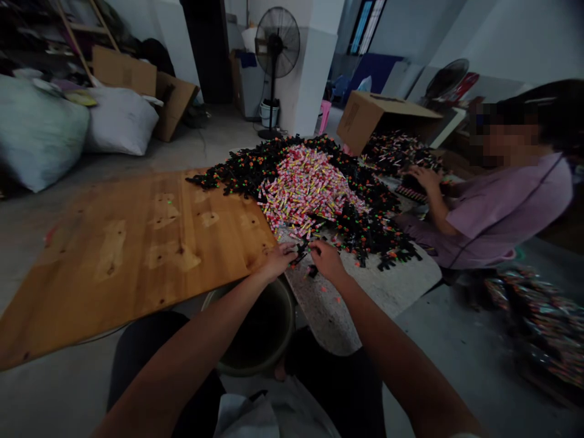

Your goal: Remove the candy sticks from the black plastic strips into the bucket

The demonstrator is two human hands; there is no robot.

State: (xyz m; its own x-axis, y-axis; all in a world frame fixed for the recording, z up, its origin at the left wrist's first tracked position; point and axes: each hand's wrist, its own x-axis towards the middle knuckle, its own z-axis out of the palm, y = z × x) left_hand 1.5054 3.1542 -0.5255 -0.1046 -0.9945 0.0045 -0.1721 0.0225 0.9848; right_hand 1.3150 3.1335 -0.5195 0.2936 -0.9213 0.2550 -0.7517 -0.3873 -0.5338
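Observation:
My left hand (279, 258) and my right hand (325, 258) are close together over the near end of the grey speckled tabletop (387, 289). Between them is a small black plastic piece (300, 252), gripped by the fingers of my left hand. The right fingertips are pinched at its other side; what they hold is too small to make out. Just beyond lies a heap of small pink, white and yellow tubes (310, 188). Around that heap spread many black plastic pieces (237, 167) with orange and green tips. Another dark piece (312, 271) rests below my hands.
A wooden board (137, 243) extends to the left. Below my hands stands a round tub (255, 328) between my knees. At the right a person (506, 201) sits working beside an open cardboard box (365, 115). Filled plastic bags (547, 322) lie on the right floor.

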